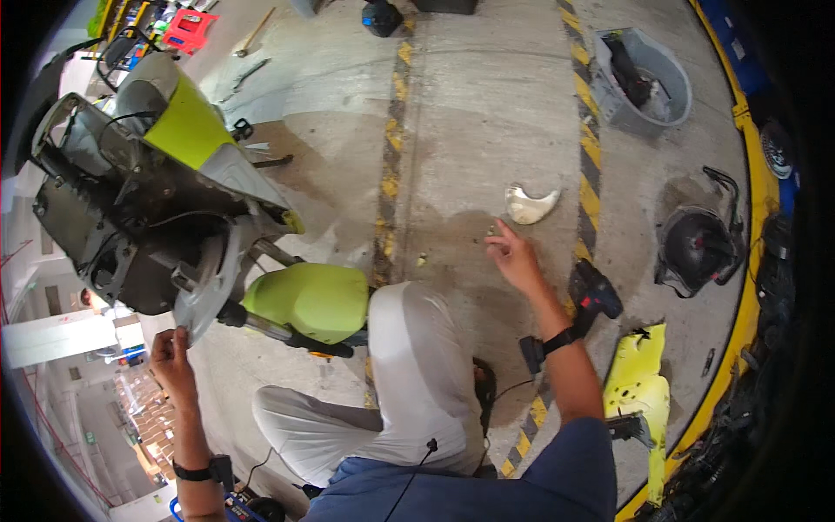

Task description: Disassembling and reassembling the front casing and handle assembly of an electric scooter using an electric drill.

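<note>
At the left leans a partly stripped scooter (113,191) with its front frame and wiring bare. A lime-green front mudguard (309,300) sits in front of my knees. My left hand (174,370) pinches the lower edge of a pale translucent plastic cover (202,300) at the scooter's front. Over the floor, my right hand (513,259) has its index finger stretched out and the other fingers partly bent, with nothing visible in it. Just beyond those fingertips lies a curved, cream-white piece (532,207). Small yellowish bits (422,259) are scattered nearby.
A black cordless drill (596,291) lies right of my forearm. Farther right are a black bowl-shaped part (696,248) and a yellow-green panel (639,374). A grey bin (604,87) with dark pieces stands far right. Yellow-black stripes (389,187) cross the floor.
</note>
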The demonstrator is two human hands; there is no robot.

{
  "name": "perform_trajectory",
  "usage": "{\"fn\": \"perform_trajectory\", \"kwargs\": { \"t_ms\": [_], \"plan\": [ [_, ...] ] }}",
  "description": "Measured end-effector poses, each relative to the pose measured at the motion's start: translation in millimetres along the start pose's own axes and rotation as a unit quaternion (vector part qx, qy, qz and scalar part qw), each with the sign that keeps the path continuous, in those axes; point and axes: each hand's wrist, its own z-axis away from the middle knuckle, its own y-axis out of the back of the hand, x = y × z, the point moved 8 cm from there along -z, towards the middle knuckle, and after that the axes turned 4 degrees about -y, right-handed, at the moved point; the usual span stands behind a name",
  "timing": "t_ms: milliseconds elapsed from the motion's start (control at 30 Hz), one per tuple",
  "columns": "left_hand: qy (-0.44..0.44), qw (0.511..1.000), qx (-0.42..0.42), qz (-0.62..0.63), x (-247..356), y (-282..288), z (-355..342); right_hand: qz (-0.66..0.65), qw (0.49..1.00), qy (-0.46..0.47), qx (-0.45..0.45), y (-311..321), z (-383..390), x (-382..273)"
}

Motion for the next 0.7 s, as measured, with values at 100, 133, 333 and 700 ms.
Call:
{"fn": "perform_trajectory", "kwargs": {
  "t_ms": [100,133,333,700],
  "plan": [
    [-0.056,0.998,0.012,0.040,-11,5,-7,-0.003,0.994,-0.029,0.109,29,37,34],
    [-0.047,0.998,0.011,0.050,-17,11,-7,0.004,0.982,-0.062,0.179,44,52,56],
    [0.004,1.000,0.011,-0.006,10,37,10,0.353,0.816,-0.083,0.451,106,158,112],
    [0.082,0.929,-0.048,0.358,-31,31,-1,-0.242,0.956,-0.090,0.141,130,144,149]
  ]
}}
